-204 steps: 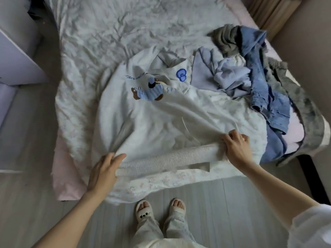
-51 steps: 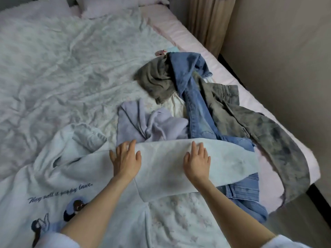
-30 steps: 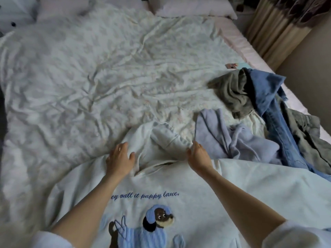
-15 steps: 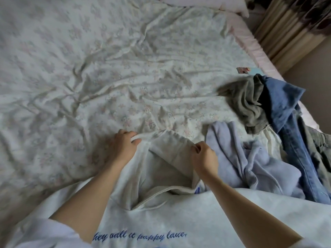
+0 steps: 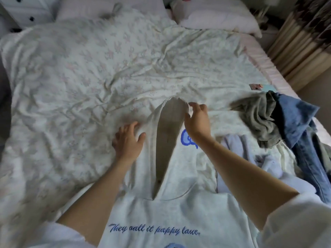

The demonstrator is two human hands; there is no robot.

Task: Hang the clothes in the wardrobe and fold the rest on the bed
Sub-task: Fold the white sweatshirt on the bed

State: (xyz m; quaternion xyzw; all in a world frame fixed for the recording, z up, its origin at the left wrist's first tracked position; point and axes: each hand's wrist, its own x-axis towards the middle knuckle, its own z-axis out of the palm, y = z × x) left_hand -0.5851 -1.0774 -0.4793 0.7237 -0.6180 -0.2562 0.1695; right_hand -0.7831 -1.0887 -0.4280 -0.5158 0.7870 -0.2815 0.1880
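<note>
Open room: wide bare bed (image 5: 80,72) beyond the hood.
Hoodie (image 5: 172,212): laid flat at the near edge.
Left hand (image 5: 128,140): spread, pressed beside the hood.
Right hand (image 5: 197,120): hood rim pinched.
Clothes pile (image 5: 279,122): on the right.

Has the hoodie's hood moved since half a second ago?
Yes. The hood now lies stretched out flat toward the pillows, away from the lavender garment.

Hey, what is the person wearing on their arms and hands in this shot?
Both forearms are bare, with white sleeves pushed up: the left sleeve bunches near the elbow, as does the right sleeve. The left hand and right hand show no gloves, rings or watch.
</note>
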